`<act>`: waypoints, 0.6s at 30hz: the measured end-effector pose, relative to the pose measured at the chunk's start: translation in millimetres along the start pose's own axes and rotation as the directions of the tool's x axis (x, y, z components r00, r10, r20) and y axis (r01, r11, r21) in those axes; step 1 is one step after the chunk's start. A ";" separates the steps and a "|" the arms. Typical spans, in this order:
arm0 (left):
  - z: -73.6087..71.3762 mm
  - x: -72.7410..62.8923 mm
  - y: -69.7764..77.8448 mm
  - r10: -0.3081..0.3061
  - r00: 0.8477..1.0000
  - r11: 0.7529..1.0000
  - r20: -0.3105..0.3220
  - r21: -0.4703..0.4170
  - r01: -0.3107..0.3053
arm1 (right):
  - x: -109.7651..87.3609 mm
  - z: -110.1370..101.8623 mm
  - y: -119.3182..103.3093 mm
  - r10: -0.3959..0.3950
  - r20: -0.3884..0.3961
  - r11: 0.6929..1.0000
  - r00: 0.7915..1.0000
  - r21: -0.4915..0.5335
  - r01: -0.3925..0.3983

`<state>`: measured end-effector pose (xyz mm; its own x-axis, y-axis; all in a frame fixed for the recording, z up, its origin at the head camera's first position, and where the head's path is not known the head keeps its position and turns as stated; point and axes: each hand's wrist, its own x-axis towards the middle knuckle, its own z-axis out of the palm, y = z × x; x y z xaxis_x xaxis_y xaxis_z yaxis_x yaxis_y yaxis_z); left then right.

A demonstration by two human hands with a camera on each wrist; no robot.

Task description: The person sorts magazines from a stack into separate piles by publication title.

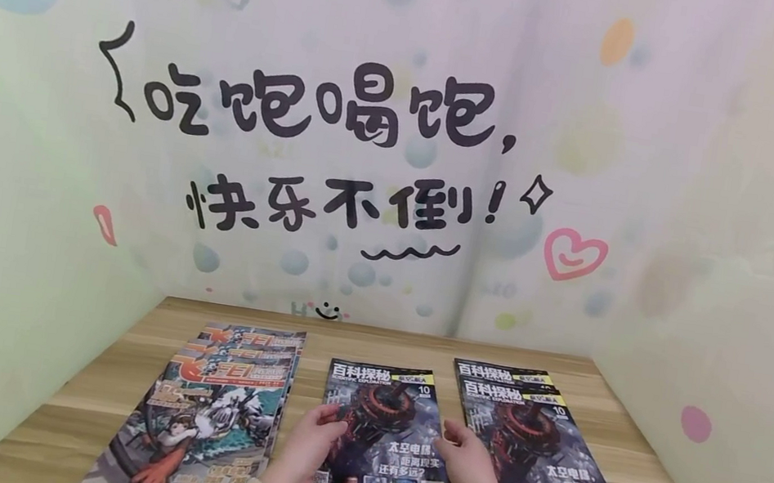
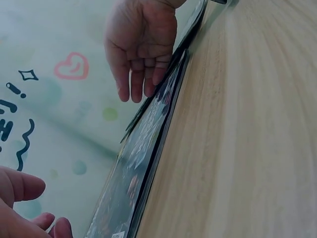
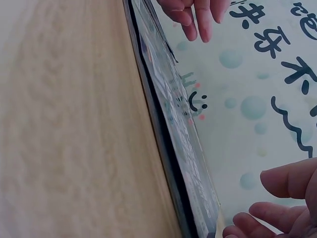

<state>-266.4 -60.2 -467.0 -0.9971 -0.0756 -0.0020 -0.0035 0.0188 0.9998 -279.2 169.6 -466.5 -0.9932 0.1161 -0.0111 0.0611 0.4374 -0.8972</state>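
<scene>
A dark magazine [image 1: 397, 433] with a red ring-shaped machine on its cover lies face up in the middle of the wooden table. At its left edge is my left hand [image 1: 309, 449], and at its right edge my right hand [image 1: 470, 468]. The left wrist view shows my left thumb [image 2: 27, 187] and fingers spread apart, a little off the magazines. Over in the right wrist view, the right thumb [image 3: 285, 179] also stands away from its fingers, with nothing between them. Neither hand visibly grips anything.
To the left lies an overlapping stack of comic-style magazines [image 1: 213, 423]. On the right, more copies of the dark magazine [image 1: 549, 462] overlap. Behind the wooden table [image 1: 387, 345] stands a printed backdrop [image 1: 351, 286], with pale walls on both sides.
</scene>
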 end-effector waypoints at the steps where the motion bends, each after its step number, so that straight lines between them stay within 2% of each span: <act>1: -1.1 -0.2 -0.8 -0.005 1.000 1.000 -0.002 0.003 0.005 | 0.0 0.4 0.5 0.000 -0.001 1.000 1.000 -0.005 0.000; 8: -6.9 -0.3 -4.1 -0.039 0.999 0.997 -0.026 0.060 0.040 | 0.2 4.1 6.4 0.028 -0.011 0.999 1.000 0.033 -0.027; 13: -9.3 -2.0 -5.2 -0.079 0.997 0.990 -0.017 0.120 0.081 | 0.4 6.8 10.0 0.045 -0.012 0.998 0.999 0.038 -0.044; 18: -10.2 -3.5 -6.0 -0.102 0.995 0.987 -0.015 0.120 0.103 | -0.5 6.0 10.5 0.050 -0.013 0.999 0.999 0.023 -0.049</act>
<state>-262.2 -70.2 -472.9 -0.9903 -0.0926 -0.1040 -0.1156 0.1306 0.9847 -278.7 168.8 -478.6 -0.9875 0.1496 -0.0498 0.1078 0.4102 -0.9056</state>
